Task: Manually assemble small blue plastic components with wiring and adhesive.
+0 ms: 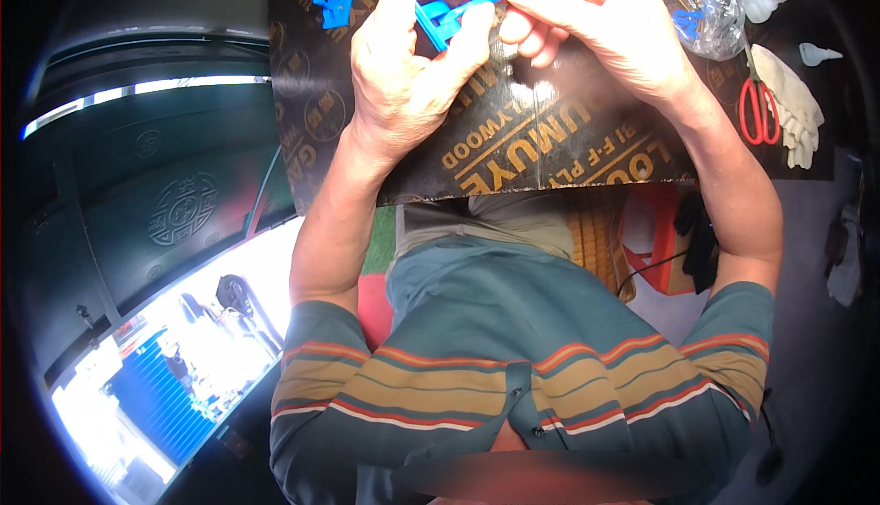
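Observation:
My left hand (412, 60) grips a small blue plastic part (435, 21) over the dark plywood board (513, 143). My right hand (587, 10) pinches a thin blue plastic strip (477, 1) whose tip meets that part. Both hands are close together near the board's far side. Another loose blue plastic piece (333, 10) lies on the board left of my left hand.
A clear plastic bag (706, 5) with blue pieces lies at the upper right. Red-handled scissors (758, 106), a whitish glove (793, 106) and two white cone-shaped caps (765, 5) sit at the board's right side. A red stool (655, 239) stands below the board.

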`<state>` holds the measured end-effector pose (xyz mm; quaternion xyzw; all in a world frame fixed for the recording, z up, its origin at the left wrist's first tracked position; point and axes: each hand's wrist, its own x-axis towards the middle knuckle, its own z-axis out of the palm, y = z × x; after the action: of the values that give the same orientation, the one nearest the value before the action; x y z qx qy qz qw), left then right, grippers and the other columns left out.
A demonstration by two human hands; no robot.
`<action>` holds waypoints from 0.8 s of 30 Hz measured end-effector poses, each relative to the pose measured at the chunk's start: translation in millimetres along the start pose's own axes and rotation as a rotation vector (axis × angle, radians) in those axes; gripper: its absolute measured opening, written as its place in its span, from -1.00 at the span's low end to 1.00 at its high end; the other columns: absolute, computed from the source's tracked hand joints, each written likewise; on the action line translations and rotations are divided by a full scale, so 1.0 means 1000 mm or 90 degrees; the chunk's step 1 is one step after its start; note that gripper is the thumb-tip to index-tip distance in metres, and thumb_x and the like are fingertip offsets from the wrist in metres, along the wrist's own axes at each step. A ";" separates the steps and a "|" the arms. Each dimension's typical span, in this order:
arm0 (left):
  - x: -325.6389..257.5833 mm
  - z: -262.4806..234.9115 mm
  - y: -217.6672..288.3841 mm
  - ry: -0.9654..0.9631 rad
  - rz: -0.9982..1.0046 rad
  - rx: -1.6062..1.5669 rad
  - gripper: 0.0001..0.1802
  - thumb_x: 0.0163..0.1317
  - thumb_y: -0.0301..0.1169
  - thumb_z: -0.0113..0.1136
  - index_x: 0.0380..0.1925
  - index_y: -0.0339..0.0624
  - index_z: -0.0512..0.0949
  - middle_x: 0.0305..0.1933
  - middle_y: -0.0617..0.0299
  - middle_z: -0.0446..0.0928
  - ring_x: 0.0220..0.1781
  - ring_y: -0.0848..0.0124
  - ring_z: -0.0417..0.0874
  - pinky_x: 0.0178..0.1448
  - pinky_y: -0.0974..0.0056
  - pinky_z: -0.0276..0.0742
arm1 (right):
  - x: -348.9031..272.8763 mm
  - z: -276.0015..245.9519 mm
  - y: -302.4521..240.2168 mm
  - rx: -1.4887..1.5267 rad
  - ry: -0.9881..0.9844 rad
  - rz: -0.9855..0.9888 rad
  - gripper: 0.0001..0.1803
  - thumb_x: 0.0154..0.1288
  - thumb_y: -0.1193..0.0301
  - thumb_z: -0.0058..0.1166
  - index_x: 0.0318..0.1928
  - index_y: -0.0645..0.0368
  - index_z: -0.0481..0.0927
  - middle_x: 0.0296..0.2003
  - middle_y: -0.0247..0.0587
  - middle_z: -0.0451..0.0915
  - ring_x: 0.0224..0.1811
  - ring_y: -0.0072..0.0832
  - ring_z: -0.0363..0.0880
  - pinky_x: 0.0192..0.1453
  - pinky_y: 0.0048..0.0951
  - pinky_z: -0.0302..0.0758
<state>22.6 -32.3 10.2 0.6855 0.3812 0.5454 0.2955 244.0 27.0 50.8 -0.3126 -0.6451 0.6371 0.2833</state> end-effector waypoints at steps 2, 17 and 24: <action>0.000 -0.003 0.001 -0.015 0.028 0.085 -0.70 0.43 -0.60 0.32 0.12 -0.37 0.55 -0.18 0.15 0.71 -0.30 0.53 0.70 -0.22 0.41 0.67 | 0.001 -0.001 -0.002 -0.025 -0.010 0.014 -0.71 0.55 0.21 0.25 -0.08 0.21 0.76 -0.39 -0.38 0.73 -0.37 -0.69 0.66 -0.32 -0.67 0.52; -0.001 0.001 0.004 0.027 0.012 0.100 -0.71 0.32 -0.56 0.43 0.01 -0.24 0.62 -0.14 0.23 0.74 -0.19 0.55 0.71 -0.08 0.41 0.66 | 0.001 0.001 0.008 0.090 -0.026 -0.049 -0.72 0.56 0.26 0.24 -0.03 0.27 0.72 -0.30 -0.29 0.75 -0.33 -0.62 0.69 -0.24 -0.60 0.59; -0.002 0.000 0.001 0.026 0.003 0.071 -0.72 0.32 -0.58 0.41 0.01 -0.25 0.62 -0.14 0.22 0.73 -0.19 0.55 0.71 -0.07 0.41 0.66 | 0.000 0.003 0.009 0.115 -0.029 -0.048 -0.73 0.57 0.29 0.22 0.00 0.28 0.71 -0.31 -0.27 0.74 -0.31 -0.61 0.68 -0.19 -0.58 0.60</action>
<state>22.4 -34.7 10.3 0.6905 0.4152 0.5379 0.2479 242.2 24.9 41.8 -0.2469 -0.6027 0.6883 0.3194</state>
